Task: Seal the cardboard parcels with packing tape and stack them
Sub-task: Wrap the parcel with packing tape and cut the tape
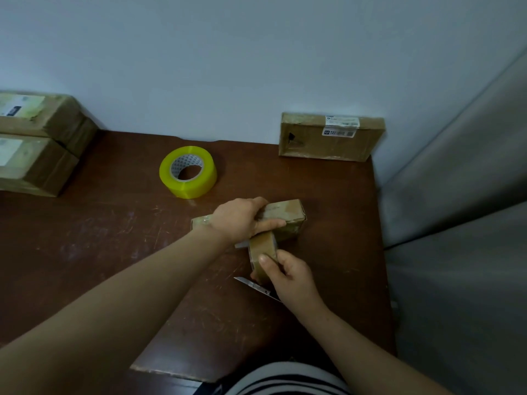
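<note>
scratched brown table (pixel 114 252) against pale wall (pixel 228 52), grey curtain (pixel 456 195) right.

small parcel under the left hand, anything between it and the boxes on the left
Mostly bare table lies between. The yellow tape roll sits just beyond the straight line to the boxes on the left, so the small parcel may brush it. The right hand holds a brown tape roll against the parcel's near side.
</note>
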A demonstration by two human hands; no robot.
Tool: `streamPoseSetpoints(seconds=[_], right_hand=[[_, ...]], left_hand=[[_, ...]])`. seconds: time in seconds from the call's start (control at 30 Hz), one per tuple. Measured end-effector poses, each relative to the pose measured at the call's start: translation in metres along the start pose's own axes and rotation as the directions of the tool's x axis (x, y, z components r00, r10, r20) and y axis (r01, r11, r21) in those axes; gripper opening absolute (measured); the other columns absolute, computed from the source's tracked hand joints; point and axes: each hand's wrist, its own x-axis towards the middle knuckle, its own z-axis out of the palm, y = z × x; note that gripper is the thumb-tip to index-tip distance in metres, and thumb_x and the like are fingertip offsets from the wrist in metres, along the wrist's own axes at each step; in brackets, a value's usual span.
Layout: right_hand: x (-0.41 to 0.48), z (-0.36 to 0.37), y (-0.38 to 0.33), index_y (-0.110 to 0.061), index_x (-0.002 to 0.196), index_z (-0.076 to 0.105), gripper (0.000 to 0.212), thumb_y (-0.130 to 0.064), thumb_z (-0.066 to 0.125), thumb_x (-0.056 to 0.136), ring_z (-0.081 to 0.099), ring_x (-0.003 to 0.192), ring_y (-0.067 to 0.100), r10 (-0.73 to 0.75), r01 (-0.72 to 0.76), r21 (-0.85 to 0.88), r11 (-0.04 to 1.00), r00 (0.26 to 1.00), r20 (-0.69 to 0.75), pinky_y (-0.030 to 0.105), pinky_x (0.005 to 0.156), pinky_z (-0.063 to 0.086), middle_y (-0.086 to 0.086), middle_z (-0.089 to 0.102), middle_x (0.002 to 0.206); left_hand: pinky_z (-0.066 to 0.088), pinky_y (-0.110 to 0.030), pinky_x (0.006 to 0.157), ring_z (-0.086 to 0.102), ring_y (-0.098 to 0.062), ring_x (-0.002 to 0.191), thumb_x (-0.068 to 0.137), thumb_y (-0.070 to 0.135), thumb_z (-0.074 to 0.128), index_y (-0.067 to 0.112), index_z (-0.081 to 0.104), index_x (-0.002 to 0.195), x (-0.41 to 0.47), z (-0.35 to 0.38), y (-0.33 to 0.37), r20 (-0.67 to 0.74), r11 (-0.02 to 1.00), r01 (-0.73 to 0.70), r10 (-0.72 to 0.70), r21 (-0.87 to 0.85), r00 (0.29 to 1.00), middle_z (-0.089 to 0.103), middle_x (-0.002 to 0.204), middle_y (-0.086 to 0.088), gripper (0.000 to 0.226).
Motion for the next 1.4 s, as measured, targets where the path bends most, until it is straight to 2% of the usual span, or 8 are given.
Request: streamPoseSetpoints(seconds=[0.1, 0.27, 0.43, 0.63, 0.8, 1.07, 1.3, 1.4], right_hand=[[0.001, -0.001, 0.003, 0.003, 0.087, 0.066, 0.026, -0.020, 0.056, 0.096, 0.064, 0.082, 0.033, -0.013, 0.014, -0.010, 1.000, 1.000, 0.018, 0.044, 0.077, 0.052, 0.018, 0.068, 0.081], [-0.003, -0.004, 0.005, -0.002, 0.089, 0.068, 0.026, -0.024, 0.056, 0.096, 0.064, 0.088, 0.033, 0.011, -0.011, 0.003, 1.000, 0.998, 0.062, 0.043, 0.080, 0.051, 0.015, 0.069, 0.086], [-0.008, -0.011, 0.009, 0.009, 0.100, 0.063, 0.036, -0.027, 0.056, 0.096, 0.061, 0.097, 0.038, 0.006, 0.001, -0.056, 0.998, 0.993, 0.119, 0.053, 0.087, 0.048, 0.025, 0.065, 0.098], [-0.008, -0.016, 0.010, -0.003, 0.105, 0.068, 0.026, -0.024, 0.056, 0.096, 0.065, 0.100, 0.025, 0.056, -0.044, -0.084, 0.995, 0.988, 0.144, 0.041, 0.089, 0.050, 0.011, 0.071, 0.101], [-0.008, -0.015, 0.012, 0.006, 0.099, 0.065, 0.029, -0.021, 0.056, 0.096, 0.061, 0.098, 0.039, 0.005, 0.010, -0.106, 0.994, 0.991, 0.135, 0.048, 0.085, 0.047, 0.024, 0.067, 0.097], [-0.008, -0.014, 0.008, 0.014, 0.089, 0.061, 0.032, -0.018, 0.057, 0.096, 0.052, 0.079, 0.016, -0.001, 0.015, -0.088, 0.996, 0.988, 0.154, 0.044, 0.075, 0.047, 0.031, 0.062, 0.087], [-0.012, -0.019, 0.009, 0.011, 0.099, 0.064, 0.032, -0.020, 0.058, 0.095, 0.062, 0.094, 0.041, 0.043, -0.037, -0.041, 0.998, 0.985, 0.164, 0.050, 0.085, 0.048, 0.029, 0.066, 0.097], [-0.006, -0.022, 0.003, 0.008, 0.092, 0.066, 0.032, -0.022, 0.057, 0.095, 0.062, 0.094, 0.041, 0.054, -0.051, -0.019, 0.998, 0.989, 0.139, 0.046, 0.081, 0.050, 0.030, 0.066, 0.094]], left_hand=[[0.045, -0.034, 0.069, 0.056, -0.017, 0.088, 0.051, 0.095, 0.025, 0.024, 0.051, 0.117, 0.004, -0.003, 0.006, 0.078, 0.998, 0.055, -0.058, 0.042, 0.995, 0.054, 0.096, 0.006, 0.100], [0.033, -0.030, 0.055, 0.047, -0.013, 0.072, 0.067, 0.087, 0.032, 0.028, 0.041, 0.089, 0.002, 0.007, 0.007, -0.009, 0.989, 0.051, -0.051, 0.137, 0.999, 0.049, 0.082, 0.008, 0.064], [0.042, -0.034, 0.085, 0.050, -0.023, 0.116, 0.064, 0.086, 0.020, 0.023, 0.036, 0.145, 0.001, 0.011, 0.002, -0.063, 0.994, -0.051, 0.058, 0.099, 0.996, 0.048, 0.130, -0.001, 0.103], [0.046, -0.033, 0.079, 0.058, -0.021, 0.109, 0.068, 0.083, 0.026, 0.026, 0.035, 0.146, -0.007, 0.011, 0.006, -0.116, 0.996, -0.043, 0.052, 0.078, 0.992, 0.058, 0.126, 0.001, 0.097], [0.035, -0.036, 0.069, 0.050, -0.020, 0.075, 0.073, 0.087, 0.001, 0.023, 0.048, 0.076, 0.013, 0.005, 0.029, -0.054, 0.983, 0.156, -0.152, 0.096, 0.987, 0.053, 0.077, 0.003, 0.079], [0.033, -0.032, 0.060, 0.043, -0.015, 0.057, 0.098, 0.058, 0.013, 0.020, 0.047, 0.059, 0.034, 0.014, 0.031, -0.084, 0.973, 0.226, -0.229, -0.042, 0.970, 0.047, 0.063, 0.002, 0.065], [0.040, -0.028, 0.092, 0.054, -0.021, 0.111, 0.094, 0.032, 0.049, 0.017, 0.062, 0.122, 0.011, -0.022, -0.001, 0.089, 0.878, 0.150, -0.123, -0.455, 0.988, 0.059, 0.121, -0.003, 0.034], [0.030, -0.034, 0.108, 0.031, -0.025, 0.132, 0.069, 0.043, 0.060, 0.022, 0.027, 0.149, -0.015, -0.030, -0.017, 0.282, 0.986, 0.014, 0.034, -0.168, 0.959, 0.033, 0.141, -0.006, 0.090]])
